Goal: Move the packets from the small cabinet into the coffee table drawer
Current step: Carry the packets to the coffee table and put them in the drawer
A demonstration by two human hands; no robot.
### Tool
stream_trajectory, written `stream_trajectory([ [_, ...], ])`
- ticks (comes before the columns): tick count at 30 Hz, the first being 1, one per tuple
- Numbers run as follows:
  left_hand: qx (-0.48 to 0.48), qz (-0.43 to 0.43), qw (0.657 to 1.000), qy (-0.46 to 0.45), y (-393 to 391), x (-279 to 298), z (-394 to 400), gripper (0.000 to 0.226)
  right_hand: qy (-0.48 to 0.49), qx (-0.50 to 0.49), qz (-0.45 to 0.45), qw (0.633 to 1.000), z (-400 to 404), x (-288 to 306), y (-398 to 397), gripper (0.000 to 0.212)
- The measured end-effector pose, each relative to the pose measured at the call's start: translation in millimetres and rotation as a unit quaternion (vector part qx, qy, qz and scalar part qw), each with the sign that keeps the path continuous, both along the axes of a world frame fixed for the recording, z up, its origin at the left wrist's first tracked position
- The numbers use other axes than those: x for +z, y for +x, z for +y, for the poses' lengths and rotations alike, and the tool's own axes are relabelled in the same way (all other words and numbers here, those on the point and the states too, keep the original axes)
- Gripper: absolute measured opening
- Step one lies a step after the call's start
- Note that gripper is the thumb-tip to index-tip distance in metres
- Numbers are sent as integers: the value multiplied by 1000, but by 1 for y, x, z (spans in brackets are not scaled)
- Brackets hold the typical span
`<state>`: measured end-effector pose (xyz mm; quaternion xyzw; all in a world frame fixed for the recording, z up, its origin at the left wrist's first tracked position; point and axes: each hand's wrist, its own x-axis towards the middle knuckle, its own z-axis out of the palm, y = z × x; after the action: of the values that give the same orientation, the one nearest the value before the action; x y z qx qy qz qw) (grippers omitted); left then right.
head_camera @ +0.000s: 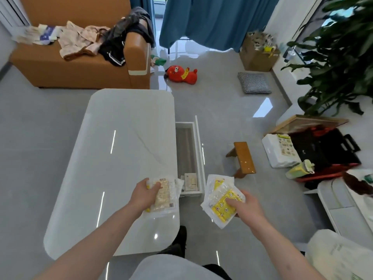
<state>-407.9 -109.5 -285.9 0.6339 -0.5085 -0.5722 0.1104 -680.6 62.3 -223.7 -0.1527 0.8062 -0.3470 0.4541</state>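
Note:
My left hand (143,196) grips a stack of pale beige packets (164,196) over the near right corner of the white coffee table (121,158). My right hand (245,209) holds a fan of white and yellow packets (219,201) above the floor, just right of the open drawer (198,150). The drawer sticks out from the table's right side. One pale packet (190,181) lies at its near end; the rest of its grey bottom is bare.
A small wooden stool (243,158) stands right of the drawer. Bags, a black case (323,150) and a white cabinet edge (343,207) crowd the right side. An orange sofa (80,63) with clothes, a red plush toy (181,74) and a potted plant (341,57) lie farther off.

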Motion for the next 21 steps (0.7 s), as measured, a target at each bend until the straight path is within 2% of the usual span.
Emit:
stream_trajectory([
  [4, -11, -3, 1000, 2, -63, -6, -24, 19, 11, -16, 6, 1000, -18, -5, -49, 17],
  [7, -6, -13, 1000, 17, -100, -23, -36, 21, 21, 12, 0, 1000, -39, -12, -78, 17],
  [11, 27, -51, 997, 58, -131, -56, -43, 58, 40, 53, -22, 998, -73, -27, -117, 19],
  [18, 109, -93, 984, 106, -184, -94, -56, 57, 76, 152, -56, 984, -150, -60, -200, 22],
  [21, 122, -113, 979, 120, -201, -134, -69, 60, 97, 185, -63, 976, -188, -94, -230, 25],
])
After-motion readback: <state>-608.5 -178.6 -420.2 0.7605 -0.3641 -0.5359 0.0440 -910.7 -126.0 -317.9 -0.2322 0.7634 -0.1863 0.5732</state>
